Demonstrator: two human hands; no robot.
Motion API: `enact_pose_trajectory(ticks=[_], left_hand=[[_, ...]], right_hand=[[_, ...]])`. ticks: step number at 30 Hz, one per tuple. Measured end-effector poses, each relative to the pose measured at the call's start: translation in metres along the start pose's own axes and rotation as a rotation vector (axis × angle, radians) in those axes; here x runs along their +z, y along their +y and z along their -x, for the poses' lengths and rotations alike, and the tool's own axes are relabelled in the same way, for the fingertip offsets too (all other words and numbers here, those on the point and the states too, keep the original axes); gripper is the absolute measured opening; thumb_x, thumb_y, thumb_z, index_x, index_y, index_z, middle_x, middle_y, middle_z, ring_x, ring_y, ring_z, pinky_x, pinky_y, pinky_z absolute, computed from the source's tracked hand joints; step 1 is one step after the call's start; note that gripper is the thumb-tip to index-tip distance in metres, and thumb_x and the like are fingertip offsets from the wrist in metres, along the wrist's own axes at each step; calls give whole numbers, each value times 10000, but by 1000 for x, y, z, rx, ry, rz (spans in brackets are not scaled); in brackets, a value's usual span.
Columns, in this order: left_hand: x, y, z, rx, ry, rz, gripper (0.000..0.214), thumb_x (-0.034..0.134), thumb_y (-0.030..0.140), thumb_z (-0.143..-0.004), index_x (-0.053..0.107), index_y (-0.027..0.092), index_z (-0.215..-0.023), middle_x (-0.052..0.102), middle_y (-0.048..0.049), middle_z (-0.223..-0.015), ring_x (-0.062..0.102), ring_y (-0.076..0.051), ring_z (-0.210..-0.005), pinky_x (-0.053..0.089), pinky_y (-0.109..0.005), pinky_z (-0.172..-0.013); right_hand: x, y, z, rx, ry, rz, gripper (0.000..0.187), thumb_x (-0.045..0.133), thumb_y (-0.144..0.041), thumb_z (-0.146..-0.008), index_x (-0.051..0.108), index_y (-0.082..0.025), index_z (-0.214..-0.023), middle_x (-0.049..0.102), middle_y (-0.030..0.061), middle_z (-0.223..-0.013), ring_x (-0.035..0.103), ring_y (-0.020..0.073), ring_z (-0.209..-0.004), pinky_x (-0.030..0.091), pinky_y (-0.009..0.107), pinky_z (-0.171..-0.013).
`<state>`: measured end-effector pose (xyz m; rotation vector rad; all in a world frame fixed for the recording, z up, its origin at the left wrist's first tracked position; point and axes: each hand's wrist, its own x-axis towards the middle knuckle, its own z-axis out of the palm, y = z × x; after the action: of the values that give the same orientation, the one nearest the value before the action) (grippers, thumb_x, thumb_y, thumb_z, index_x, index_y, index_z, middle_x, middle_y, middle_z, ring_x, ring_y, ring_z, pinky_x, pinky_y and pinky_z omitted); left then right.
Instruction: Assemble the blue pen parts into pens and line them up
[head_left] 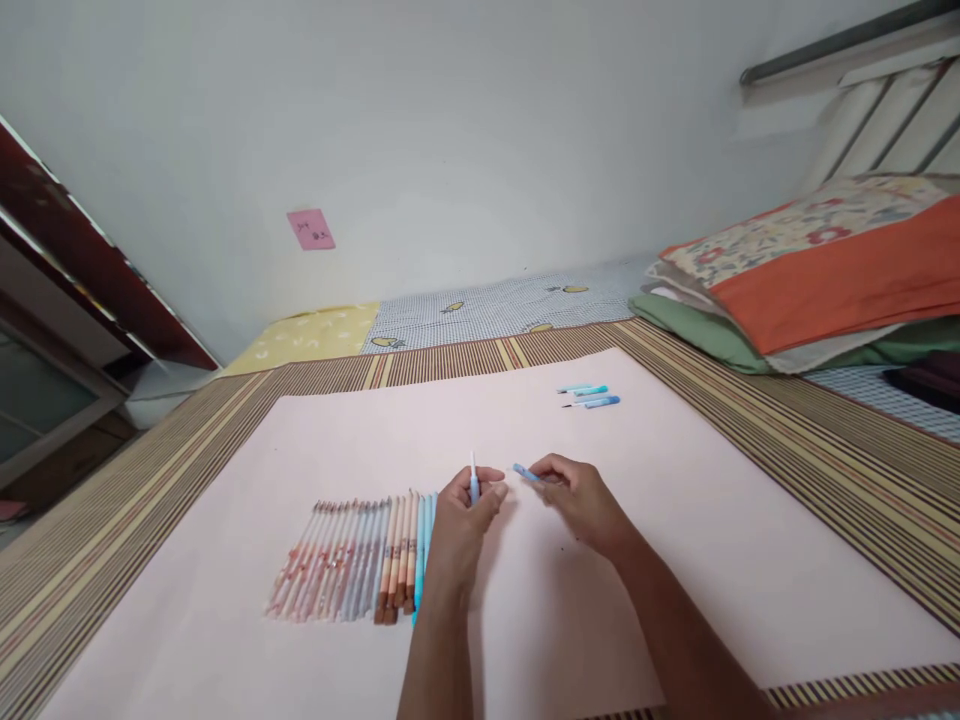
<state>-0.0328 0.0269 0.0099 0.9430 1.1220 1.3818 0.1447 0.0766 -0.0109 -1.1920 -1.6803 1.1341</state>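
Observation:
My left hand [463,520] is closed around a slim white and pale blue pen [474,478] that points up and away. My right hand [576,497] pinches a small blue pen cap [525,472] a little to the right of the pen's tip. Both hands hover over a large pale pink sheet [675,560]. To the left of my left hand lies a tidy row of several pens [352,562], pink, brown and blue. Two blue pens with their caps off [591,396] lie farther away on the sheet.
The pink sheet rests on a striped woven mat [847,450]. Folded blankets and pillows, orange and floral [817,270], are stacked at the right. A checked bedsheet [510,305] and a white wall with a pink sticky note [310,229] lie beyond. Dark furniture [67,260] stands at the left.

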Motion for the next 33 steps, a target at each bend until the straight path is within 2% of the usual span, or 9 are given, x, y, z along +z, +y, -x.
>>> enact_pose_trajectory(ticks=[3,7,10,13,14,20,27,31,33], left_hand=[[7,-1,0,19,29,-24,387,838,368,-695,718,161,-999,486,61,-616,412,-82,-565,329,-213,-575],[7,-1,0,38,43,-68,309,798,378,-729,735,150,-928,603,3,-699,501,-120,-634,400,-240,-625],[-1,2,-1,79,108,-148,274,757,396,-770,740,151,-891,551,24,-625,418,-94,-554,333,-223,-550],[-9,6,-3,102,146,-136,294,749,427,-777,730,150,-873,487,46,-577,358,-82,-522,284,-218,-521],[-11,7,-3,102,146,-124,299,755,433,-771,722,148,-857,487,46,-577,355,-81,-522,279,-218,-519],[-13,9,-4,80,135,-115,288,788,392,-737,618,160,-730,448,68,-562,329,-76,-520,264,-218,-521],[-13,11,-3,104,90,-125,230,756,365,-764,647,162,-755,559,35,-612,388,-85,-521,310,-229,-536],[-10,12,-2,84,73,-94,263,768,399,-745,708,153,-817,636,-8,-688,399,-86,-515,309,-233,-520],[-9,12,-1,76,63,-105,278,769,403,-744,738,149,-854,640,-15,-695,405,-88,-521,307,-233,-519]], right_hand=[[15,-15,6,26,-110,-324,173,665,-295,-817,667,-169,-936,702,25,-825,659,184,-790,535,326,-750],[30,-27,12,29,-208,-452,201,707,-335,-797,674,-162,-893,733,49,-886,691,201,-839,556,368,-809],[18,-24,5,11,-126,-269,204,679,-316,-810,710,-158,-936,745,63,-925,687,211,-875,526,363,-836],[-4,-16,-14,0,148,55,194,589,-261,-857,713,-165,-972,738,74,-963,664,217,-909,495,346,-824],[-9,-13,-22,-15,168,167,189,570,-235,-867,713,-167,-972,732,77,-986,658,213,-919,482,334,-829],[5,2,-59,-112,-66,679,198,508,-94,-880,693,-163,-890,673,77,-966,607,170,-845,384,258,-724],[15,17,-66,-102,-70,718,155,548,-29,-815,610,-157,-752,620,72,-829,531,160,-695,293,278,-616],[10,16,-59,-103,-19,653,140,519,-74,-819,572,-181,-746,614,35,-754,542,153,-665,337,266,-601],[7,10,-50,-82,0,476,100,521,-123,-821,562,-194,-764,607,1,-693,574,154,-647,384,256,-591]])
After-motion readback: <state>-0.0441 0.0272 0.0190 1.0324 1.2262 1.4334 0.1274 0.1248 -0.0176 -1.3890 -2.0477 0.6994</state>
